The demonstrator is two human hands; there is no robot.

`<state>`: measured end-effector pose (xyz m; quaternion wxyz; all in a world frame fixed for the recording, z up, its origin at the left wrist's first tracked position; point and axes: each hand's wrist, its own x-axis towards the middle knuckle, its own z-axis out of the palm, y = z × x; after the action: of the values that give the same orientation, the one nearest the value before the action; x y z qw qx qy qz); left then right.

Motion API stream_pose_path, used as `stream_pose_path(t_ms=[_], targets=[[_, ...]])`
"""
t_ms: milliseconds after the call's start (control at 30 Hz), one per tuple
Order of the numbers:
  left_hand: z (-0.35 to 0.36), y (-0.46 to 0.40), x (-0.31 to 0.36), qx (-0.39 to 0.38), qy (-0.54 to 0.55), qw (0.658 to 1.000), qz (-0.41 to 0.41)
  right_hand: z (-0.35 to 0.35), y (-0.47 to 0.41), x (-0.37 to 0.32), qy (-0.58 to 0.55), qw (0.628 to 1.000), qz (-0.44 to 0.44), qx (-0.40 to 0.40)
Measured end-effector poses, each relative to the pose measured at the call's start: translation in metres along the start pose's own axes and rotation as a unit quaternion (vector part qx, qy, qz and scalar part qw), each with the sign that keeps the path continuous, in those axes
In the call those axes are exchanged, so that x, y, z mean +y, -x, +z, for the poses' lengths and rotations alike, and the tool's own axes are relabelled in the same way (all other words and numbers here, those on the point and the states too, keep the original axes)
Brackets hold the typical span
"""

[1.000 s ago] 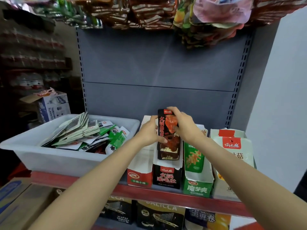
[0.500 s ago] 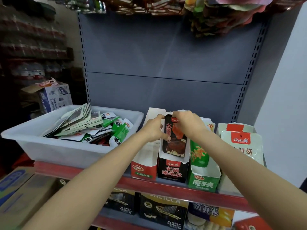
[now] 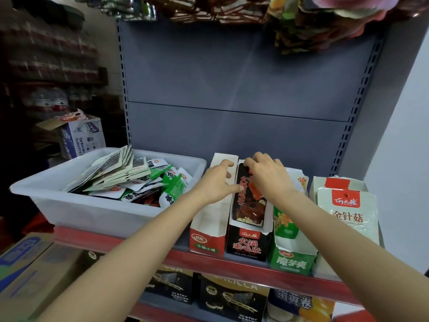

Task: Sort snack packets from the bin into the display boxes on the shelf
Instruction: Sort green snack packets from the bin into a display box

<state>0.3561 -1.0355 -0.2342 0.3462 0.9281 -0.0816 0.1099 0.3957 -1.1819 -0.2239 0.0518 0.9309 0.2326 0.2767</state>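
Nearest, below the red-edged shelf (image 3: 243, 263), two dark wafer boxes (image 3: 232, 300) stand beside a yellow box (image 3: 301, 305), and cardboard cartons (image 3: 25, 263) sit at lower left. Two bare forearms reach up from the bottom edge toward the shelf.

On the shelf stand four display boxes in a row. From the left: a red-and-white box (image 3: 207, 240), its contents hidden from here; a black box (image 3: 247, 246) holding a black packet (image 3: 247, 205); a green box (image 3: 291, 261) holding a green packet (image 3: 284, 225); and a pale box (image 3: 320, 189) with a white packet (image 3: 347, 214) upright at its front.

The left hand (image 3: 217, 184) rests on the red-and-white box, thumb touching the black packet's left edge, fingers loosely curled. The right hand (image 3: 267, 175) has its fingers curled over the packet's top end, clamped on it. The packet now sits lower in its black box than half a second ago.

Left of the boxes, a white bin (image 3: 92, 210) holds a loose heap of white, green and dark snack packets (image 3: 130, 177), too many to count. Behind stands the grey back panel (image 3: 232, 89), with more packets hanging above.
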Motion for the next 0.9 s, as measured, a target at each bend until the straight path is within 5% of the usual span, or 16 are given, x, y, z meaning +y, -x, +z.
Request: stream_pose_path(t_ms=[233, 433, 600, 800, 900], targets=[[-0.072, 0.057, -0.067, 0.195, -0.159, 0.964, 0.086, -0.02, 0.003, -0.07, -0.267, 0.962, -0.052, -0.009], [-0.117, 0.068, -0.12, 0.105, -0.269, 0.957, -0.031, -0.024, -0.012, -0.149, -0.206, 0.958, -0.089, -0.178], [-0.118, 0.072, -0.132, 0.058, -0.177, 0.977, -0.106, -0.034, -0.021, -0.167, -0.174, 0.957, -0.063, -0.225], [-0.118, 0.074, -0.135, 0.077, -0.192, 0.971, -0.116, -0.041, -0.027, -0.165, -0.337, 0.937, 0.019, -0.088], [-0.117, 0.077, -0.133, 0.1, -0.187, 0.973, -0.096, -0.041, -0.027, -0.15, -0.562, 0.816, 0.124, 0.044]])
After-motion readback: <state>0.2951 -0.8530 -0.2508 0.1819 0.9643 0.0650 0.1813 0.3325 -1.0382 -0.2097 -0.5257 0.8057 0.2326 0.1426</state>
